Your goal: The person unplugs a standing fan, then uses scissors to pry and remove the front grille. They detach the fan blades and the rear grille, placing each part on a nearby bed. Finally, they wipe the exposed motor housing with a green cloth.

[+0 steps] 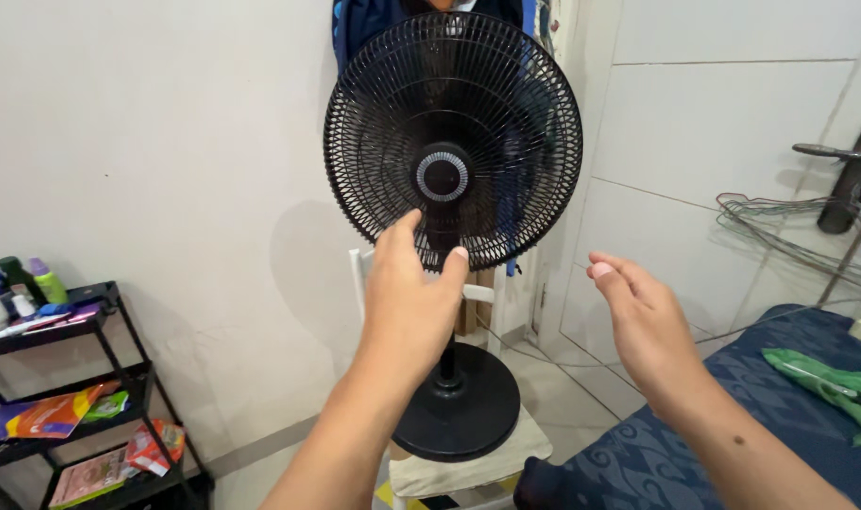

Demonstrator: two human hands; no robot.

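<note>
Head view: black fan (452,142) stands on a cushioned stool (468,463) by the wall.
Left hand (407,302): fingers loosely spread, tips at the fan's lower grille.
Right hand (646,326): open, empty, right of the fan.

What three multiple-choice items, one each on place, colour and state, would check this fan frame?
1. The fan stands on:
A. a chair seat
B. the black shelf rack
C. the blue bed

2. The fan's grille is:
A. white
B. black
C. green

3. The left hand is:
A. shut on a bottle
B. open, fingers raised at the lower grille
C. flat on the bed

Answers:
1 A, its round base rests on the cushioned chair.
2 B, the grille wires are black.
3 B, its fingers are spread at the grille's lower edge; the right hand is also open, apart from the fan.
</note>
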